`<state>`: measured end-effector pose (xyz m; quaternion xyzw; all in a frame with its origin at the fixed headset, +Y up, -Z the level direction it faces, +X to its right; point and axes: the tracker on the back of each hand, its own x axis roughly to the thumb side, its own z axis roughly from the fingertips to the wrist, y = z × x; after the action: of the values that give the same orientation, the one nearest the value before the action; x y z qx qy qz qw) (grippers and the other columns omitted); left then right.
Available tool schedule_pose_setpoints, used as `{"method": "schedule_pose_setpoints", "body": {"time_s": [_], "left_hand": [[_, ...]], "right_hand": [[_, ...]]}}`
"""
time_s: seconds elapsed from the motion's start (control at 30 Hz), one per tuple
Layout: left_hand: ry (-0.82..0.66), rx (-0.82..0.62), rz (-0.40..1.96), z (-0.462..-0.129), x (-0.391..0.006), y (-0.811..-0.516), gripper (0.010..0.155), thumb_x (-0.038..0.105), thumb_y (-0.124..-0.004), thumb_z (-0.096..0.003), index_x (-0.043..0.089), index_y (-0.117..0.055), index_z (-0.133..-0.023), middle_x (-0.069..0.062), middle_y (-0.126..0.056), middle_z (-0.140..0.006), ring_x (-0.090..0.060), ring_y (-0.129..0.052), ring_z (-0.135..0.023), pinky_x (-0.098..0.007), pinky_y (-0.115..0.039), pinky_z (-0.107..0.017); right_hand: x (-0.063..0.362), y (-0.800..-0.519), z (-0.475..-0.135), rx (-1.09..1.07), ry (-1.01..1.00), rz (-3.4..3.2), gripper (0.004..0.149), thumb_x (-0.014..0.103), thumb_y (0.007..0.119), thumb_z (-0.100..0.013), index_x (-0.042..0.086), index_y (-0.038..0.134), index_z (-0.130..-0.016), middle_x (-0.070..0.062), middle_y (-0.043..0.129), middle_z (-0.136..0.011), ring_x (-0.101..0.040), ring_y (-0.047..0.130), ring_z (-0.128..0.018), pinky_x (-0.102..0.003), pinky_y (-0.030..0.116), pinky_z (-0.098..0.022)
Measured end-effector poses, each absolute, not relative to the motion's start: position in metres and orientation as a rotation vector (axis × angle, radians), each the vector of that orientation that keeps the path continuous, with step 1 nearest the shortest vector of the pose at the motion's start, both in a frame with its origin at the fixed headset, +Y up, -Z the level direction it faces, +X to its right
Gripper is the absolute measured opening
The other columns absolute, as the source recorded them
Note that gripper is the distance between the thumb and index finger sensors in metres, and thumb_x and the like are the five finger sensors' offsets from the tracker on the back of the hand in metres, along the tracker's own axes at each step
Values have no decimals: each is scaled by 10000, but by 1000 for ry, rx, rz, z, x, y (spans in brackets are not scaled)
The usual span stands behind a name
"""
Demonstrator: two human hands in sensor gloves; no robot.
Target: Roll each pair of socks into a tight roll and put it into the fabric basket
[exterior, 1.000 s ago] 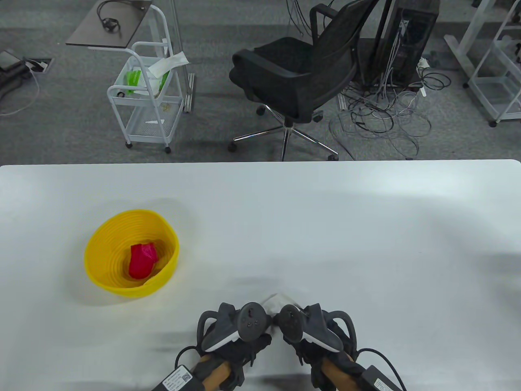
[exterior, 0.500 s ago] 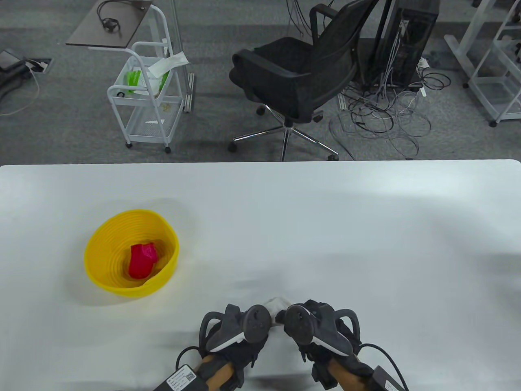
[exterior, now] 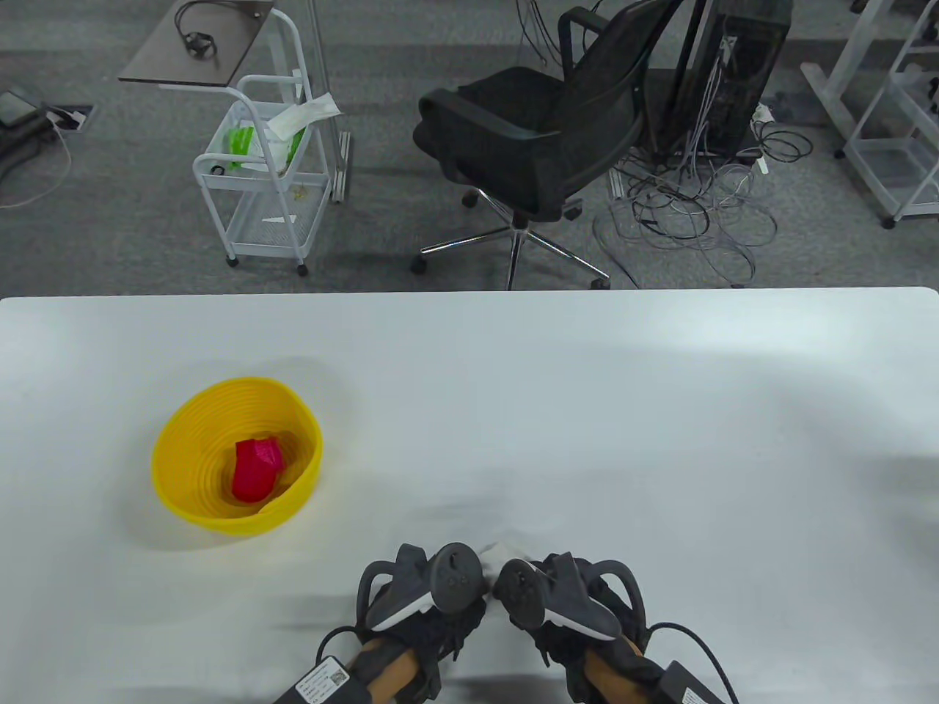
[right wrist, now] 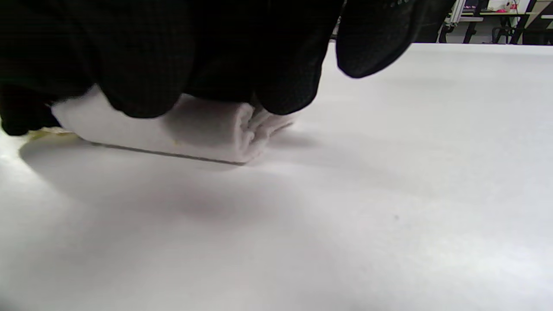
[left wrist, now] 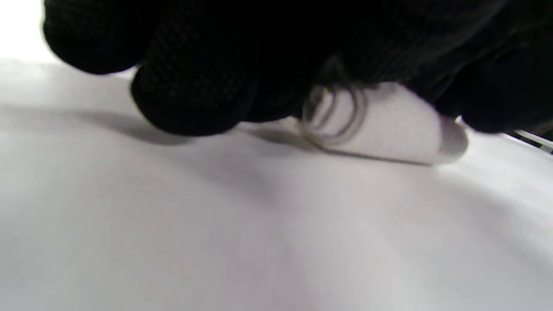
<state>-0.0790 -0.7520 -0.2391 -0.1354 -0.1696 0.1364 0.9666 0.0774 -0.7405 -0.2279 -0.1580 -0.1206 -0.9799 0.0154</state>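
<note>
A white sock roll (exterior: 499, 550) lies on the white table near the front edge, mostly hidden under both hands. My left hand (exterior: 433, 587) curls its black gloved fingers (left wrist: 190, 99) over the roll's left end, where the rolled layers (left wrist: 345, 116) show. My right hand (exterior: 554, 594) grips the right end, fingers (right wrist: 142, 77) curled over the white sock roll (right wrist: 216, 129). The yellow basket (exterior: 198, 506) stands at the left with a red sock roll (exterior: 257, 469) inside it.
The table (exterior: 587, 411) stretches wide and white beyond the hands. Behind its far edge stand a black office chair (exterior: 543, 139), a white wire cart (exterior: 257, 176) and tangled cables (exterior: 697, 213) on the floor.
Both hands have shifted slightly forward and back over the white roll, ending a little nearer the front edge; less of the sock shows between the trackers.
</note>
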Motion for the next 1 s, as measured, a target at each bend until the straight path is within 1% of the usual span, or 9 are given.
{"method": "schedule_pose_setpoints", "body": {"time_s": [0.2,0.3,0.43,0.5,0.53,0.63,0.77,0.9,1.0], "left_hand": [[-348,-121,298,-234,-82,-731,470,442,-811,-375,247,-952,-778,-46,-1015,-616,-234,-1032,-407,-463,-812,-398],[-371,-159,265,-232,-78,-736,495,476,-843,-353,257,-958,-783,-47,-978,-691,-240,-1008,-473,-468,-793,-435],[-382,-232,186,-234,-74,-751,606,505,-882,-324,272,-848,-883,-40,-863,-829,-241,-933,-599,-470,-747,-500],[-382,-280,142,-234,-71,-757,659,512,-891,-314,272,-789,-919,-36,-829,-855,-238,-907,-629,-472,-729,-522],[-385,-279,131,-234,-70,-759,665,504,-895,-315,264,-775,-923,-39,-831,-849,-235,-909,-626,-472,-729,-522],[-395,-244,123,-234,-68,-760,571,435,-870,-346,241,-823,-881,-43,-889,-775,-228,-946,-557,-470,-754,-494],[-392,-246,115,-233,-67,-758,517,412,-821,-374,228,-853,-856,-53,-920,-732,-227,-967,-511,-474,-764,-472],[-398,-268,117,-233,-66,-759,508,410,-782,-388,217,-859,-852,-59,-926,-719,-232,-968,-501,-477,-762,-467],[-402,-281,121,-234,-66,-759,508,410,-764,-392,213,-861,-850,-62,-927,-712,-234,-968,-497,-479,-763,-463]], "right_hand": [[77,-747,-231,-443,-349,-3017,525,451,891,-366,419,762,-874,152,843,-947,-159,896,-846,-512,710,-654],[79,-748,-233,-426,-368,-3041,505,439,863,-384,419,758,-877,154,843,-944,-154,900,-837,-506,714,-651],[83,-750,-237,-403,-385,-3106,463,399,838,-405,427,771,-863,160,854,-927,-150,906,-824,-502,715,-651],[86,-750,-239,-393,-398,-3135,450,388,836,-408,433,779,-852,167,860,-919,-148,905,-820,-501,714,-653],[86,-751,-239,-391,-402,-3147,447,383,836,-409,437,781,-849,171,860,-918,-147,903,-821,-501,713,-654],[86,-750,-239,-397,-383,-3139,443,380,833,-411,445,783,-846,177,858,-922,-145,900,-828,-501,711,-656],[87,-746,-238,-418,-333,-3135,448,400,846,-401,442,790,-844,169,868,-918,-143,905,-832,-499,715,-655],[88,-726,-232,-471,-157,-3148,411,417,864,-385,414,856,-795,135,911,-862,-137,915,-806,-497,719,-651],[87,-717,-226,-536,-114,-3153,392,418,879,-376,401,883,-768,130,934,-830,-137,931,-780,-499,725,-644]]}}
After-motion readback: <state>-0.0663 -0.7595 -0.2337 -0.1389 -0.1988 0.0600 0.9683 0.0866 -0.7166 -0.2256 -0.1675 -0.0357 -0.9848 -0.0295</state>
